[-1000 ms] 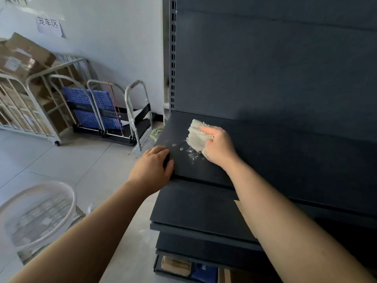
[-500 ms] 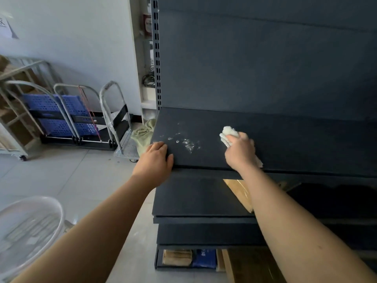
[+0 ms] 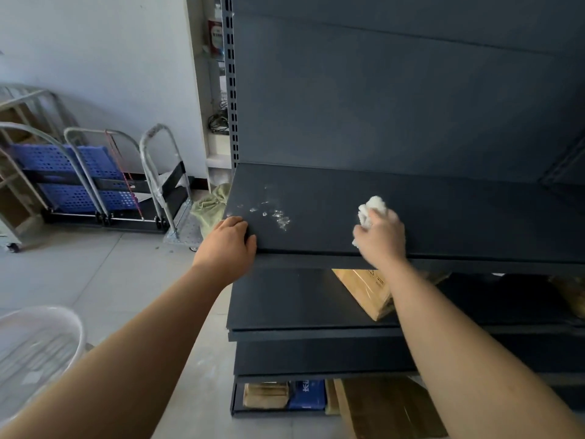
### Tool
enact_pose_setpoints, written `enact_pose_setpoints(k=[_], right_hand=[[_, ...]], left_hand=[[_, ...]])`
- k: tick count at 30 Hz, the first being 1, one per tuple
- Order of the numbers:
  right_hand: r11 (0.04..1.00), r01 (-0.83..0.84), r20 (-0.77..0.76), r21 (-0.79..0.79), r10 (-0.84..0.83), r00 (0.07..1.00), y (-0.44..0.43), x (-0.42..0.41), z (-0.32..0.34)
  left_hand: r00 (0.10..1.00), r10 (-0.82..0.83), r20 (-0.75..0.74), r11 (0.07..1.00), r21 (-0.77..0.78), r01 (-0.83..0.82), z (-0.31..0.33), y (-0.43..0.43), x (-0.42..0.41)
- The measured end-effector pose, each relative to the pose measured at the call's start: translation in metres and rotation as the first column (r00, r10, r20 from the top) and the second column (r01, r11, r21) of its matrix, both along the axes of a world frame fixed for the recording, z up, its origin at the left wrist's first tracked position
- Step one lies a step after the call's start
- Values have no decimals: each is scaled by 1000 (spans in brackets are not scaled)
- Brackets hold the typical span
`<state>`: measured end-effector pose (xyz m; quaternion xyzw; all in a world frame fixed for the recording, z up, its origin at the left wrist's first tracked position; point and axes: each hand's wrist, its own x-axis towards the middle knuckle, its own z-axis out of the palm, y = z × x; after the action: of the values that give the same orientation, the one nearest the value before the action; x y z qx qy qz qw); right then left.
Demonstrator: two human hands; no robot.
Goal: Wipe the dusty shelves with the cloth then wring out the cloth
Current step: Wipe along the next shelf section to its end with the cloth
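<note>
A dark blue metal shelf (image 3: 443,217) juts out at chest height, with white dust smears (image 3: 278,217) near its front left corner. My right hand (image 3: 381,239) is closed around a crumpled white cloth (image 3: 372,206) and presses it on the shelf, well to the right of the smears. My left hand (image 3: 226,245) grips the shelf's front left corner, fingers over the edge. Lower shelves (image 3: 300,305) sit below.
A cardboard box (image 3: 367,289) lies on the lower shelf under my right wrist; packages (image 3: 285,396) fill the bottom level. Folded blue hand trolleys (image 3: 88,182) lean on the white wall at left. A white plastic basin (image 3: 34,353) stands on the tiled floor at lower left.
My right hand has dragged the cloth along the shelf from its left end toward the right, leaving the smears behind. My left hand stays on the corner.
</note>
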<state>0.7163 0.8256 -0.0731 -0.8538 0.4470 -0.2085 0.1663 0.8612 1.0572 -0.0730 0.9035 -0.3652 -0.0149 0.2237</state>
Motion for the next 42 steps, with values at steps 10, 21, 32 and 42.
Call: enact_pose_setpoints(k=[10, 21, 32, 42], right_hand=[[914, -405, 34, -7, 405, 914, 21, 52, -7], [973, -227, -42, -34, 225, 973, -93, 75, 1], [739, -661, 254, 128, 620, 742, -55, 144, 8], [658, -752, -40, 47, 753, 657, -42, 221, 0]], left_hand=[[993, 121, -1, 993, -12, -121, 4, -15, -9], [952, 305, 20, 951, -69, -303, -4, -34, -12], [900, 431, 61, 901, -86, -425, -8, -30, -26], [898, 438, 33, 896, -101, -433, -12, -26, -23]])
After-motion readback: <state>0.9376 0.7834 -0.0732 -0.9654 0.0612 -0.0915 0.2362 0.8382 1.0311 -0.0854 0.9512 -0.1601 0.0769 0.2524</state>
